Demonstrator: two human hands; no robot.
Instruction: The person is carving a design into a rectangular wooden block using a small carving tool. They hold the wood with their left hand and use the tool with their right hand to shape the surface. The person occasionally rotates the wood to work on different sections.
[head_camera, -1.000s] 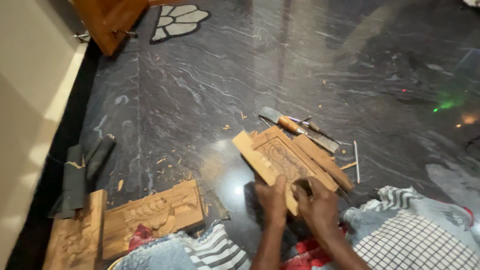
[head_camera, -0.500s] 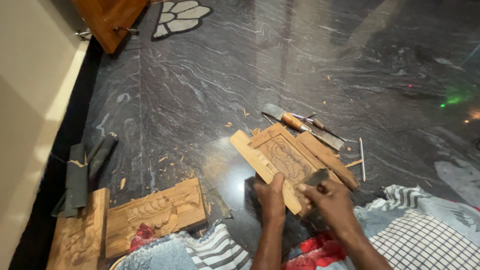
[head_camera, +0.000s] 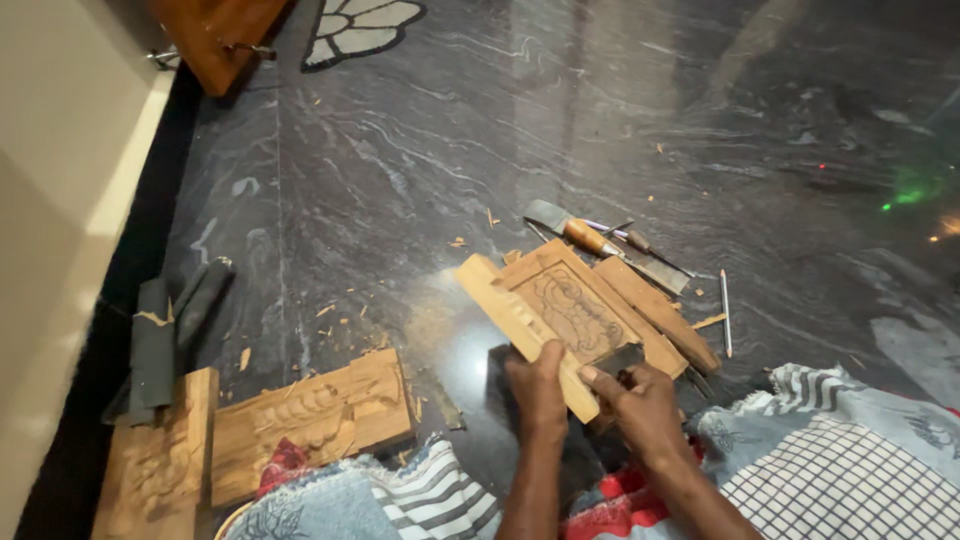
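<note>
On the dark floor (head_camera: 420, 170) at 5 o'clock lies a carved panel (head_camera: 575, 310), its near edge clasped by the left hand (head_camera: 537, 390) while the right hand (head_camera: 645, 405) closes on a tool I cannot make out, chisels (head_camera: 600, 240) lying at 1 o'clock.

Bare floor (head_camera: 420, 180) leftward; chisels (head_camera: 600, 242) beyond panel (head_camera: 575, 310).
</note>
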